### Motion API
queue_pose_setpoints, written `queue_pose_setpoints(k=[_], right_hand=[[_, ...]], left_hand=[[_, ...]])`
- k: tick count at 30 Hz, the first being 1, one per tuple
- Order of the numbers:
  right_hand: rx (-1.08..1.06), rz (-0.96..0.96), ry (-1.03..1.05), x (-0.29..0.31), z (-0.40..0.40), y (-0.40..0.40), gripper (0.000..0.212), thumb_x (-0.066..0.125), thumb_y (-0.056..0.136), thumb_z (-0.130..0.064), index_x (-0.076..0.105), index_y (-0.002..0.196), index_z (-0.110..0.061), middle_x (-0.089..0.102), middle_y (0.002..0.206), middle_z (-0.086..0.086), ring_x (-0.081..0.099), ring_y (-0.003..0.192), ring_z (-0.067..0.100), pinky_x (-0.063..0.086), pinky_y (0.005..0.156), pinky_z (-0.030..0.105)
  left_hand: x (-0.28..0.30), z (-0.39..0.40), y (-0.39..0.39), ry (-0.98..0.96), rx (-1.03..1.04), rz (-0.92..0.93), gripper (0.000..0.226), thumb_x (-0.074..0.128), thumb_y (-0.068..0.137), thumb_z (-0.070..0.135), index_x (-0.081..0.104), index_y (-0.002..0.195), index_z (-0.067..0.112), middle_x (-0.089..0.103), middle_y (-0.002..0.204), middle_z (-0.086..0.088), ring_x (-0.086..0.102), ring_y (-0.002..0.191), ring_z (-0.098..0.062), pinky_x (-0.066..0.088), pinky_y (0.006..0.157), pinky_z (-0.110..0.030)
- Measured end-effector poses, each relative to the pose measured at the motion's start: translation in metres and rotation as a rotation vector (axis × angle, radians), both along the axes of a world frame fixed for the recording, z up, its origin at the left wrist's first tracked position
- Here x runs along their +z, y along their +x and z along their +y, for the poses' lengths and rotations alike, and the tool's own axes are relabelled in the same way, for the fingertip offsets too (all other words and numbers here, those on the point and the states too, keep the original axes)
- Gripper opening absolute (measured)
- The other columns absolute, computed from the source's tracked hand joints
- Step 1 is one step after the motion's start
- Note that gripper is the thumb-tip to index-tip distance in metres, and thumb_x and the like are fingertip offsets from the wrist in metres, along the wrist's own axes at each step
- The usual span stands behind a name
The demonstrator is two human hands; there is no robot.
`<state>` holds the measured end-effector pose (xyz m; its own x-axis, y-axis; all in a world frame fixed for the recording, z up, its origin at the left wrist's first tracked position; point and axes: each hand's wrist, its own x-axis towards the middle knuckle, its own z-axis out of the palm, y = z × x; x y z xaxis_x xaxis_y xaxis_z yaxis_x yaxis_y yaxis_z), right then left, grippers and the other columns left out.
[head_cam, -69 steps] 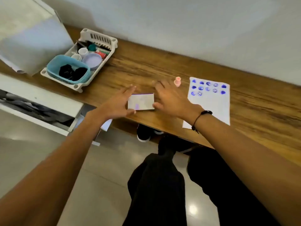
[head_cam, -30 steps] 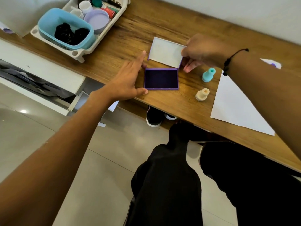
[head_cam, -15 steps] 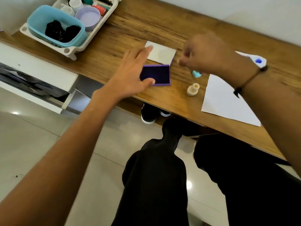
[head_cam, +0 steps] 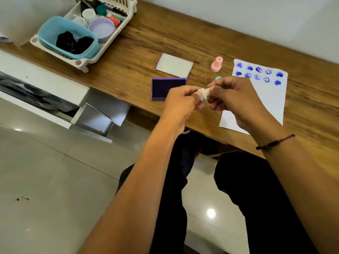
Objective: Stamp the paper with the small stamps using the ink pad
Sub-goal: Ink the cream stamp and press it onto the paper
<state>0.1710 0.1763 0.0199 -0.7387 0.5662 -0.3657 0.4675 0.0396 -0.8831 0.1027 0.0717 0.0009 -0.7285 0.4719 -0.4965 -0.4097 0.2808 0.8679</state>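
Pinching a small cream stamp (head_cam: 204,94) from both ends, the left hand (head_cam: 180,103) and right hand (head_cam: 236,99) close their fingers (head_cam: 211,87) on it above the table (head_cam: 128,52) edge. The open ink pad (head_cam: 166,88) lies at nine o'clock of it, the paper (head_cam: 266,99) at three, a pink stamp (head_cam: 216,64) at twelve.

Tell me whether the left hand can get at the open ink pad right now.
Probably not at once: the left hand shares the cream stamp with the right hand. The ink pad lies uncovered just beyond.
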Motion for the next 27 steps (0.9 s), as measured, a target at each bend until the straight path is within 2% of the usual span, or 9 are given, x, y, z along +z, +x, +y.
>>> queue_pose_setpoints(k=[3,5,9,13,18,20,23,25,27], right_hand=[[-0.036,0.046,-0.109,-0.003,-0.005,-0.002,0.012,0.057,0.086,-0.007,0.062,0.077,-0.013,0.060,0.059,0.009,0.053,0.040,0.013,0.043,0.038,0.018],[-0.021,0.058,-0.118,-0.003,-0.008,-0.005,0.012,0.058,0.087,-0.009,0.061,0.075,-0.013,0.059,0.059,0.008,0.052,0.039,0.011,0.041,0.037,0.018],[-0.005,0.079,-0.064,-0.004,-0.015,-0.017,0.014,0.058,0.086,-0.006,0.063,0.074,-0.013,0.060,0.060,0.007,0.052,0.043,0.009,0.040,0.040,0.018],[0.036,0.116,0.055,-0.008,-0.026,-0.030,0.015,0.058,0.086,-0.006,0.063,0.076,-0.016,0.062,0.063,0.003,0.054,0.048,0.008,0.042,0.044,0.017],[0.095,0.152,0.168,-0.014,-0.034,-0.042,0.013,0.059,0.086,-0.008,0.063,0.081,-0.019,0.065,0.072,0.002,0.059,0.058,0.010,0.044,0.050,0.019],[0.115,0.175,0.245,-0.015,-0.037,-0.044,0.012,0.058,0.086,-0.009,0.064,0.083,-0.019,0.065,0.078,0.001,0.062,0.067,0.012,0.047,0.055,0.019],[0.181,0.227,0.390,-0.014,-0.041,-0.044,0.012,0.058,0.085,-0.007,0.065,0.090,-0.016,0.063,0.087,-0.004,0.062,0.083,0.015,0.052,0.070,0.027],[0.215,0.259,0.415,-0.014,-0.038,-0.045,0.014,0.058,0.084,-0.005,0.064,0.094,-0.013,0.061,0.089,-0.007,0.060,0.087,0.016,0.052,0.078,0.033],[0.187,0.259,0.400,-0.015,-0.031,-0.047,0.014,0.056,0.085,-0.006,0.062,0.096,-0.012,0.060,0.090,-0.007,0.058,0.087,0.015,0.052,0.077,0.036]], left_hand=[[0.001,-0.004,-0.003,0.013,0.013,0.054,0.016,0.055,0.086,0.004,0.069,0.094,0.007,0.065,0.074,-0.001,0.058,0.062,-0.010,0.054,0.073,-0.026],[0.001,-0.009,-0.004,0.005,-0.004,0.077,0.011,0.059,0.084,0.008,0.069,0.086,0.013,0.066,0.072,-0.001,0.060,0.064,-0.011,0.055,0.078,-0.030],[0.000,-0.018,-0.009,-0.009,0.011,0.125,0.009,0.063,0.081,0.012,0.069,0.082,0.019,0.069,0.074,-0.003,0.062,0.073,-0.016,0.054,0.087,-0.044],[0.002,-0.026,-0.015,0.028,0.090,0.123,0.022,0.064,0.079,0.008,0.067,0.068,0.027,0.069,0.073,-0.001,0.065,0.077,-0.020,0.055,0.085,-0.039],[0.002,-0.034,-0.023,0.076,0.151,0.072,0.019,0.061,0.081,0.002,0.067,0.073,0.019,0.067,0.072,-0.002,0.061,0.054,-0.003,0.051,0.059,-0.018],[0.002,-0.036,-0.025,0.088,0.168,0.045,0.020,0.060,0.082,0.002,0.067,0.073,0.017,0.066,0.072,-0.003,0.061,0.056,-0.004,0.052,0.061,-0.019],[0.003,-0.038,-0.027,0.126,0.206,-0.036,0.015,0.059,0.083,0.001,0.067,0.076,0.012,0.065,0.075,-0.005,0.059,0.065,-0.012,0.053,0.078,-0.029],[0.003,-0.039,-0.031,0.179,0.268,-0.127,0.012,0.058,0.083,0.000,0.065,0.077,0.006,0.063,0.075,-0.008,0.058,0.064,-0.013,0.053,0.074,-0.026],[0.001,-0.042,-0.036,0.207,0.384,-0.232,0.007,0.058,0.083,-0.001,0.063,0.078,0.001,0.061,0.074,-0.009,0.059,0.060,-0.013,0.055,0.066,-0.021]])
